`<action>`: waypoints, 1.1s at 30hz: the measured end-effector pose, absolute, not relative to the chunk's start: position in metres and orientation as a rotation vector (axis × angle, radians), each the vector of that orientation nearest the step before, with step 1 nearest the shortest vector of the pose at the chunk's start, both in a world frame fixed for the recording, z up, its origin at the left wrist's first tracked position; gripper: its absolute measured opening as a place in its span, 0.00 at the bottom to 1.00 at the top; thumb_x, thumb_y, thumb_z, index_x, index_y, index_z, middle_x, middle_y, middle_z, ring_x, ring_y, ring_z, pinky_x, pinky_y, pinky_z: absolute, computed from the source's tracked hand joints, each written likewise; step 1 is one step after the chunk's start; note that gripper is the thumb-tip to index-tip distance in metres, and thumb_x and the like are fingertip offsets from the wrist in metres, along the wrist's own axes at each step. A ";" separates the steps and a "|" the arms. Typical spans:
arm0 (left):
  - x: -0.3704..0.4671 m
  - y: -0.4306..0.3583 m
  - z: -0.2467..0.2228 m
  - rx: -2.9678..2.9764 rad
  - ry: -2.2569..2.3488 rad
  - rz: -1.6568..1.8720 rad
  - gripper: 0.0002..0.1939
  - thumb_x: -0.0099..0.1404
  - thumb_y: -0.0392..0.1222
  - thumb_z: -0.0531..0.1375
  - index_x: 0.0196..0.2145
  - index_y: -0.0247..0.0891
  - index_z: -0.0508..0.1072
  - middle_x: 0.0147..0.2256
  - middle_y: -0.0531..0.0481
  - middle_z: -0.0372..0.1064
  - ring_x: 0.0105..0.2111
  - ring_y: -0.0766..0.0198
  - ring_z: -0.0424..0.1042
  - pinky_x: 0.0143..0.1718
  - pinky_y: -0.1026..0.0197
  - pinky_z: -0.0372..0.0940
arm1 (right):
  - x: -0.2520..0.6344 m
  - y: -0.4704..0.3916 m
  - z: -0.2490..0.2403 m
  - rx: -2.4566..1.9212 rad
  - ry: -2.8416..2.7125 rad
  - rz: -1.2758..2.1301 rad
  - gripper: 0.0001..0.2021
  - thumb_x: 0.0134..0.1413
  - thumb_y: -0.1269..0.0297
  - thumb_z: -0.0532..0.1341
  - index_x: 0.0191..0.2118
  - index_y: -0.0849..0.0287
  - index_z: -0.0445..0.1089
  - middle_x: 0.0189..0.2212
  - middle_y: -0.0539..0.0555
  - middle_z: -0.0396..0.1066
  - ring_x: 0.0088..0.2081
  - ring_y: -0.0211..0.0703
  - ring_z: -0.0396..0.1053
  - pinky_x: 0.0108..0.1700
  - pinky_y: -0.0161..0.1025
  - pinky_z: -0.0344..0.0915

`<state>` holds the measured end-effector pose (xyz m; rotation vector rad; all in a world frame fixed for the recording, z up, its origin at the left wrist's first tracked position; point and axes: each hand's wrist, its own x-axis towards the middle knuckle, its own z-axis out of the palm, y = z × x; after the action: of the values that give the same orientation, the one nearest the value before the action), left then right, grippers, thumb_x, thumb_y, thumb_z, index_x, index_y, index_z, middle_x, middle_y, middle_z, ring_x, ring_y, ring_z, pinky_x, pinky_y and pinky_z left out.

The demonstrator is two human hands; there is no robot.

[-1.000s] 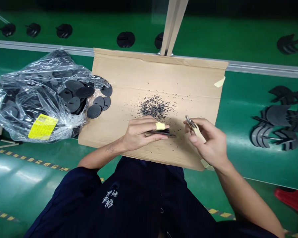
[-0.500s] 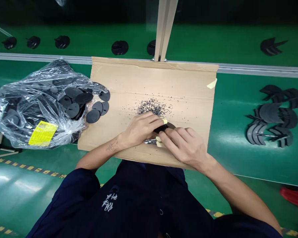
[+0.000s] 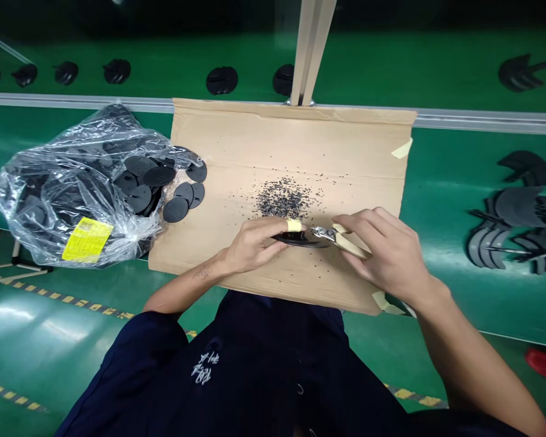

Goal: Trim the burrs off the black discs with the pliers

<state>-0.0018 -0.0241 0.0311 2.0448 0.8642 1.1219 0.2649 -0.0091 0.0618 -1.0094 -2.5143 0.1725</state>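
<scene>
My left hand (image 3: pixel 259 243), with yellow tape round a finger, pinches a black plastic disc (image 3: pixel 303 241) above the cardboard. The disc is tilted, seen nearly edge-on. My right hand (image 3: pixel 382 249) is closed on a pair of cutting pliers (image 3: pixel 348 244) with pale yellow handles. The metal jaws of the pliers are at the disc's right part; whether they touch it I cannot tell. Just beyond both hands, small black plastic scraps (image 3: pixel 284 197) lie scattered over the cardboard sheet (image 3: pixel 236 133).
A clear plastic bag (image 3: pixel 73 182) of black discs lies at the left, with loose discs (image 3: pixel 175 209) spilling onto the cardboard. Several curved black parts (image 3: pixel 519 203) lie on the green table at the right. A metal post (image 3: pixel 313 54) rises behind the cardboard; more black parts (image 3: pixel 222 80) stand beyond the rail.
My right hand has moved right, away from my left hand, and the pliers now show clearly in it, jaws at the disc. The disc is now more visible. The camera view has shifted slightly.
</scene>
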 end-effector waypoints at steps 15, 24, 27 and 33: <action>-0.002 -0.026 0.030 2.069 0.807 1.153 0.18 0.70 0.35 0.62 0.57 0.42 0.76 0.41 0.46 0.82 0.37 0.67 0.80 0.42 0.65 0.76 | 0.268 -0.003 0.067 -0.868 -2.587 0.079 0.09 0.67 0.64 0.58 0.50 0.55 0.70 0.35 0.56 0.75 0.32 0.45 0.67 0.33 0.42 0.63; -0.001 -0.026 0.028 2.073 0.800 1.170 0.19 0.70 0.34 0.62 0.57 0.42 0.76 0.42 0.46 0.82 0.41 0.65 0.81 0.45 0.63 0.77 | 0.264 -0.005 0.067 -0.906 -2.617 -0.050 0.10 0.69 0.61 0.56 0.48 0.58 0.72 0.33 0.55 0.74 0.32 0.44 0.64 0.33 0.41 0.60; -0.001 -0.027 0.027 2.066 0.810 1.181 0.19 0.70 0.35 0.62 0.57 0.43 0.76 0.41 0.47 0.82 0.38 0.65 0.81 0.44 0.63 0.77 | 0.261 -0.007 0.067 -0.884 -2.618 -0.146 0.09 0.68 0.64 0.57 0.47 0.60 0.71 0.32 0.55 0.74 0.32 0.43 0.64 0.32 0.40 0.57; 0.002 -0.029 0.027 2.107 0.771 1.254 0.20 0.70 0.36 0.63 0.58 0.42 0.75 0.40 0.46 0.83 0.37 0.65 0.82 0.42 0.64 0.77 | 0.260 -0.013 0.063 -0.907 -2.697 -0.208 0.06 0.68 0.66 0.57 0.45 0.57 0.70 0.26 0.51 0.71 0.29 0.41 0.62 0.29 0.40 0.52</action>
<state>0.0017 -0.0290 0.0275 2.1075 0.7710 1.2539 0.2597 -0.0130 0.0635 -0.9074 -2.6969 -0.2077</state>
